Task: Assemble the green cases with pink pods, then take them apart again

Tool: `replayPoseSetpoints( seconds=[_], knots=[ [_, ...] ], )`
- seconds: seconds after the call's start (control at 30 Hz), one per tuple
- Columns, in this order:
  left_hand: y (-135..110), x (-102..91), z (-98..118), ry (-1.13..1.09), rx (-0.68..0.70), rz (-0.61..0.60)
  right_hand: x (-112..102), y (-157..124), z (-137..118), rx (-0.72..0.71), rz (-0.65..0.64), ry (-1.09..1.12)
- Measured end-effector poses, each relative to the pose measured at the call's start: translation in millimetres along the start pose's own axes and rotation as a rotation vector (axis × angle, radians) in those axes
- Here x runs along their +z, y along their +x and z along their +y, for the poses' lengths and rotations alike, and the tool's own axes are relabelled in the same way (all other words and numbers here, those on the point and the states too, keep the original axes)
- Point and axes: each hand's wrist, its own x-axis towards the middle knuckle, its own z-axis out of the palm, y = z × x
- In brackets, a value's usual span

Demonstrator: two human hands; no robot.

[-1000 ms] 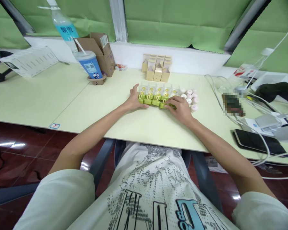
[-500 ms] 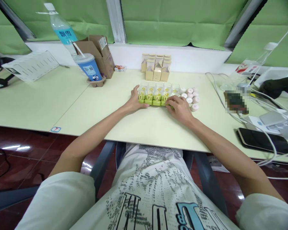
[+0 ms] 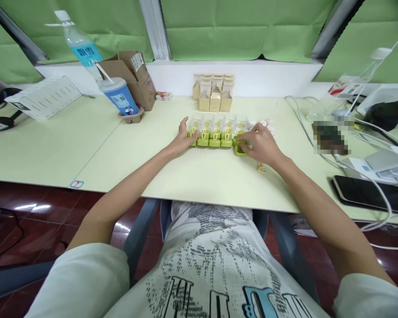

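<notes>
Clear-topped containers with yellow marks (image 3: 218, 119) stand in rows, with small green cases (image 3: 214, 140) bearing yellow loops along the front. My left hand (image 3: 180, 141) lies at the left end of the rows, fingers spread, its thumb on the leftmost green case. At the right end, my right hand (image 3: 263, 143) pinches a green case (image 3: 240, 150) that sits slightly forward of the others and seems to have its lid raised. A small yellow loop-like piece (image 3: 261, 167) lies on the table below my right wrist. My right hand partly hides the pale pink and white round pieces (image 3: 270, 126).
Small open cardboard boxes (image 3: 215, 95) stand by the wall. On the left are a blue cup (image 3: 121, 98), a brown carton (image 3: 142, 84), a water bottle (image 3: 82, 46) and headphones (image 3: 1, 110). On the right lie a phone (image 3: 368, 194), cables and a clear bottle (image 3: 334, 97).
My right hand has moved right with the end green case, which now sits forward. The yellow piece now shows on the table. My left thumb has shifted up onto the leftmost case.
</notes>
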Motion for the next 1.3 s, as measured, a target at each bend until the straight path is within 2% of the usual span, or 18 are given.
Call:
replayPoseSetpoints(
  seconds=[0.1, 0.2, 0.33, 0.4, 0.53, 0.6, 0.63, 0.77, 0.9, 1.3],
  knots=[
    [-7, 0.3, 13, 0.013, -0.032, -0.038, -6, -2, -8, 0.003, -0.093, -0.008],
    [-12, 0.0, 24, 0.035, -0.065, -0.049, -14, -10, -16, 0.009, -0.144, 0.073],
    [-13, -0.8, 29, 0.032, -0.097, -0.043, -24, -18, -27, -0.018, -0.187, 0.169],
    [-11, -0.1, 28, 0.014, -0.095, -0.050, -30, -19, -28, -0.008, -0.146, 0.192],
    [-10, 3.2, 26, -0.002, -0.040, -0.065, -38, -17, -10, 0.120, 0.125, 0.041],
    [-10, 4.4, 26, 0.000, -0.019, -0.082, -35, -16, 5, 0.143, 0.187, -0.081],
    [-10, 4.7, 27, 0.003, -0.017, -0.088, -31, -16, 12, 0.130, 0.175, -0.124],
    [-11, 5.0, 30, 0.018, -0.029, -0.089, -15, -13, 27, 0.033, 0.035, -0.210],
    [-11, 5.4, 32, 0.018, -0.021, -0.100, -9, -12, 29, 0.010, 0.018, -0.259],
    [-11, 4.9, 30, 0.031, -0.011, -0.092, -10, -11, 27, 0.010, -0.021, -0.311]
  ],
)
